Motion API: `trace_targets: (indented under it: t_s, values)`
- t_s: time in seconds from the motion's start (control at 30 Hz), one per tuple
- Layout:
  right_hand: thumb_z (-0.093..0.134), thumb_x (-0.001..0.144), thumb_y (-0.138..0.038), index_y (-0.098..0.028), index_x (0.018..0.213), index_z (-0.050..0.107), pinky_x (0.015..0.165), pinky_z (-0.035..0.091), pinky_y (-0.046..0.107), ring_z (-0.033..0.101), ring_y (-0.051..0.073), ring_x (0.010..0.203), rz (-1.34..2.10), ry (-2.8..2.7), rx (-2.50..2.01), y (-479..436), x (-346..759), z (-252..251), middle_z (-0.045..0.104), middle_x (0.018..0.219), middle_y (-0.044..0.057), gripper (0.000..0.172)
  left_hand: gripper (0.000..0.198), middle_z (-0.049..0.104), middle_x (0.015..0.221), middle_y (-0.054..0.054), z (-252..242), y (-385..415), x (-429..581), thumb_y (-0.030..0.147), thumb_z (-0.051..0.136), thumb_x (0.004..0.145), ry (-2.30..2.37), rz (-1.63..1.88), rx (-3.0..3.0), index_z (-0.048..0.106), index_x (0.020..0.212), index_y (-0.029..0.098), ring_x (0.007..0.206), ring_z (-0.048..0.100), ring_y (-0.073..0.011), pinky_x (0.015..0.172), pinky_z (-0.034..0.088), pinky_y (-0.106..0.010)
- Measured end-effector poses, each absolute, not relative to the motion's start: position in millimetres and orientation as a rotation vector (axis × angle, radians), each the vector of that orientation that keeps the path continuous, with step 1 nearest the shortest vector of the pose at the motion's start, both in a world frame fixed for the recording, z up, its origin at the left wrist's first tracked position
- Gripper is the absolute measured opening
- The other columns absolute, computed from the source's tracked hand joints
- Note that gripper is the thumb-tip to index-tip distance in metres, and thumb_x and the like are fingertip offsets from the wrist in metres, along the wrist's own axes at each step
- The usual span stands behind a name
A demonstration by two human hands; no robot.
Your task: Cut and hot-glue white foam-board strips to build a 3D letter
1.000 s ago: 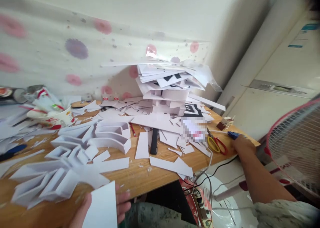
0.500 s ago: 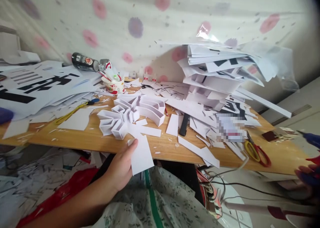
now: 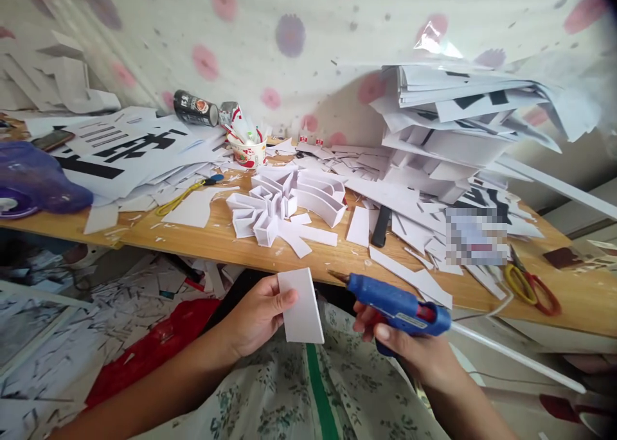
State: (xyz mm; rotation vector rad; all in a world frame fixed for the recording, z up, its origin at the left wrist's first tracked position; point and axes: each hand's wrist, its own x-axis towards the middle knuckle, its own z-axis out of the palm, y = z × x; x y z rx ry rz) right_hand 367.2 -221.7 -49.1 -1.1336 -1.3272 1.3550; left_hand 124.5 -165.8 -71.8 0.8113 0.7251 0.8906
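Note:
My left hand grips a small white board piece between thumb and fingers, in front of the table's edge. A blue glue gun with a long white glue stick out of its back is held in my right hand. Its nozzle points left, toward the board piece, with a gap between them. Beyond my hands, a white raised-wall shape lies on the wooden table, with flat white strips touching its near side.
Red-and-yellow scissors lie at the right, near a black-handled tool. Stacked white sheets rise at the back right. A paper cup of tools, a black can and yellow scissors are on the left.
My right hand has come in from the right edge with the glue gun, nozzle toward the board piece. My left hand has drawn the piece off the table's edge and turned it. The view has shifted left.

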Motion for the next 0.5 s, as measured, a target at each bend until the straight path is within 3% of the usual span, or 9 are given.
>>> trace_targets:
  t_s: [0.23, 0.5]
  values:
    - [0.065, 0.087, -0.037, -0.021, 0.077, 0.064, 0.063, 0.046, 0.027, 0.060, 0.017, 0.072, 1.074, -1.644, -1.199, -214.4, 353.2, -44.9, 0.063, 0.076, 0.002, 0.019, 0.045, 0.070, 0.077, -0.004, -89.4, -160.8, 118.5, 0.042, 0.092, 0.055, 0.627, 0.786, 0.604, 0.073, 0.085, 0.014, 0.064, 0.061, -0.0122, 0.060, 0.049, -0.022]
    - [0.065, 0.086, -0.037, -0.021, 0.074, 0.059, 0.060, 0.044, 0.025, 0.056, 0.015, 0.065, 0.998, -1.677, -1.288, -211.0, 350.2, -52.6, 0.059, 0.071, 0.000, 0.021, 0.039, 0.069, 0.072, -0.003, -92.7, -158.4, 119.1, 0.041, 0.089, 0.061, 0.543, 0.769, 0.597, 0.074, 0.086, 0.015, 0.062, 0.063, -0.0116, 0.062, 0.052, -0.021]
